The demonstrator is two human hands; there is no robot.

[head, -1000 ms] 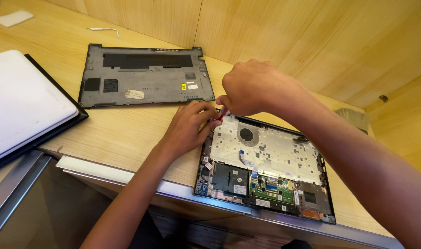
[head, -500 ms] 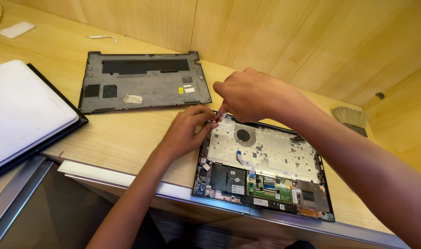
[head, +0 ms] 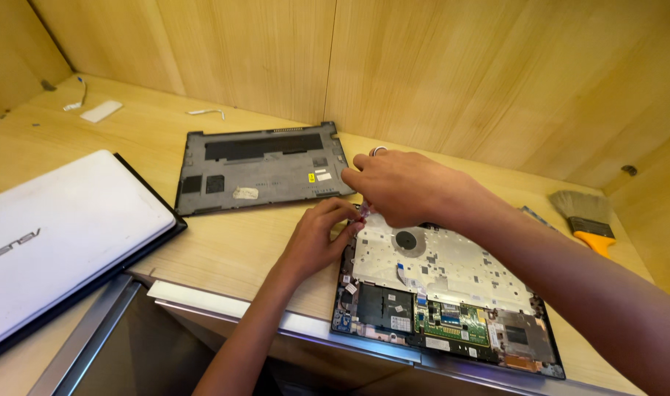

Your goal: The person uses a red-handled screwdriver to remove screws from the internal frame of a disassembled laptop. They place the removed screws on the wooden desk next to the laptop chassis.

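Note:
An open laptop base [head: 452, 293] lies with its boards, fan and metal shield exposed near the table's front edge. My right hand [head: 397, 187] hovers over its far left corner, fist closed around a small screwdriver whose round cap [head: 379, 151] pokes out above the knuckles. My left hand [head: 316, 238] comes in from below. Its fingertips are pinched together at the same corner, around the tool's lower end [head: 363, 213]. The tip itself is hidden by the fingers.
The removed grey bottom cover [head: 261, 169] lies upside down behind the hands. A closed white laptop [head: 63, 235] sits at the left on a black one. A brush with an orange handle [head: 588, 216] lies at the right. A small white piece [head: 100, 111] and a ribbon cable [head: 206, 112] lie near the wooden wall.
The view has tilted so everything sits lower in frame. Both hands stay at the laptop's far left corner, with only small shifts of the fingers.

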